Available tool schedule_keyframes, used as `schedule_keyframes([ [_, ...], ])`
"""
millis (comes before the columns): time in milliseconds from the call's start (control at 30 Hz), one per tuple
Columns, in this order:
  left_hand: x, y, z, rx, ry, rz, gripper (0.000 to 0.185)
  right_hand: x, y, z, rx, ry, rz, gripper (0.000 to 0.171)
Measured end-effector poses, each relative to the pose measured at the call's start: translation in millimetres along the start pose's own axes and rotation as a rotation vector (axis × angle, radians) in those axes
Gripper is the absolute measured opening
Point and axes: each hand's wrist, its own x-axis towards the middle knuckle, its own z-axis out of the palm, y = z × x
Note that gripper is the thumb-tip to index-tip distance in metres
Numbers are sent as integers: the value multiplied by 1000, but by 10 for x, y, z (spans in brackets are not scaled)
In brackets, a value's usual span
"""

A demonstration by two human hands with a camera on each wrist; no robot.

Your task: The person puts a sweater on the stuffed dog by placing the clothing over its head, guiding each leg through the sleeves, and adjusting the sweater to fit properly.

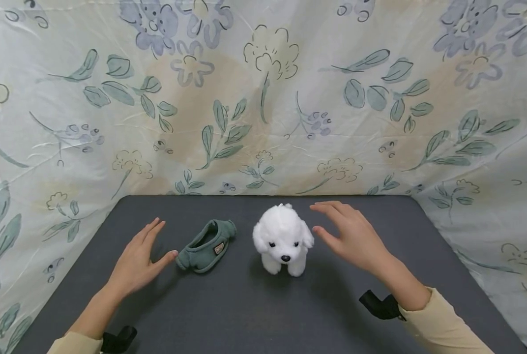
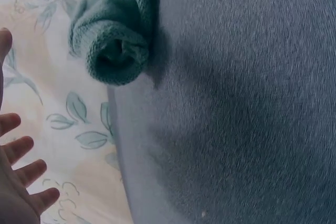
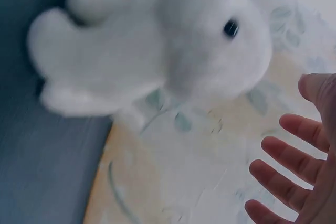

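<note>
While left hand (image 1: 137, 260), fingers spread, hovers 9 o'clock of sweater (image 1: 202, 256) (head view), right hand (image 1: 356, 238), fingers also spread, hovers 3 o'clock of toy dog (image 1: 283, 238). Both on table (image 1: 254, 314), dog at sweater's 3.

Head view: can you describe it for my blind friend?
A white toy dog stands on a dark table, a green garment to the left. The open left hand is near the garment, the open right hand near the dog. Behind is flowered cloth.
</note>
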Motion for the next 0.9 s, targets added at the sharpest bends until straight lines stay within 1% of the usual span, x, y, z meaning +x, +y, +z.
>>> schedule_keyframes([
  [200,-35,77,48,-71,64,-11,76,104,-345,159,59,76,-53,39],
  [333,-38,115,94,-121,104,-7,75,190,-559,240,110,108,-105,39],
  [467,-48,127,131,-154,142,13,77,295,-772,294,181,99,-145,39],
  [567,-65,144,150,-172,146,13,77,366,-921,379,218,71,-162,39],
  [667,-87,156,171,-178,150,13,76,431,-1052,514,246,68,-175,39],
  [800,-129,150,202,-175,167,13,77,498,-1191,736,278,89,-170,42],
  [900,-163,141,227,-178,174,15,77,520,-1266,912,298,63,-158,44],
])
